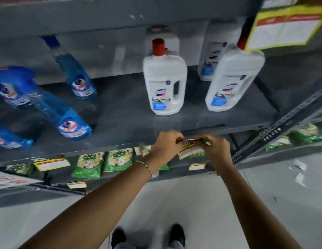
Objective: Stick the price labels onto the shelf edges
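A yellow, red and white price label [190,150] hangs at the front edge of the grey metal shelf [110,149], below the white bottles. My left hand [166,146] pinches its top left corner. My right hand [216,150] pinches its top right corner against the shelf edge. Another label [52,164] is stuck on the same edge to the left. Two smaller labels [197,166] [76,185] sit on the edge of the shelf below.
White bottles with red caps [164,83] and blue spray bottles [74,124] stand on the shelf. Green packets [119,159] fill the shelf beneath. A large yellow sign [284,27] hangs top right. A slotted upright [275,131] stands at the right. Paper scraps [299,165] lie on the floor.
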A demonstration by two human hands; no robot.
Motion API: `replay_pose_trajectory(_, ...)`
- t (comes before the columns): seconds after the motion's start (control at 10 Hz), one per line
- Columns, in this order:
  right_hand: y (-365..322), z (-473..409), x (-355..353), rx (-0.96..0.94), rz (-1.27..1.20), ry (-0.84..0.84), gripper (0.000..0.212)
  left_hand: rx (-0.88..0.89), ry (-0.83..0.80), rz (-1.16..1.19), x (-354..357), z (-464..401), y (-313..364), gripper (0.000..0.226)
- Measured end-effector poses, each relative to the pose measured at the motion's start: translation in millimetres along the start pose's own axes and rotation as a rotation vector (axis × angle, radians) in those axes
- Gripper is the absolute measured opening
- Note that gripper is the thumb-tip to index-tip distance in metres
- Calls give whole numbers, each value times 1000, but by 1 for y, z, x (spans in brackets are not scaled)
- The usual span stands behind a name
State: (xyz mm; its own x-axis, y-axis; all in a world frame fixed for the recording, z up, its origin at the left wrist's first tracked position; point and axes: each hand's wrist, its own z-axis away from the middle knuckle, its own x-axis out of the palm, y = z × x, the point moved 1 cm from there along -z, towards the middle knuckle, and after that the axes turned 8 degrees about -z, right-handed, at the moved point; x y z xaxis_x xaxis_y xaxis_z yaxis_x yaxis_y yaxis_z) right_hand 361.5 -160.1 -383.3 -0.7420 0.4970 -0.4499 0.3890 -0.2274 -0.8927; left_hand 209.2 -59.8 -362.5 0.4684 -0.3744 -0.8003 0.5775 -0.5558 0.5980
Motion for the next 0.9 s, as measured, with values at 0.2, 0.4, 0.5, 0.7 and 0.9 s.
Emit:
replay_pose_trajectory(0.2, 31, -23, -22, 43, -23, 47, 6, -22, 33, -75, 34, -23, 20, 2)
replay_pose_trajectory(0.4, 46, -31, -6, -139, 168, 121, 14, -51, -5, -143, 37, -35, 22, 9)
replay_pose_trajectory(0.5, 53, -32, -4, -182, 311, 224, 21, -65, 4, -159, 37, -36, 21, 10)
replay_pose_trajectory(0.7, 43, -32, -17, -84, 443, 357, 22, 121, 46, -385, 20, -30, 14, 22)
replay_pose_trajectory(0.9, 24, -8, -11, -20, 270, 521, 14, 253, 179, -333, -5, 2, -7, 21)
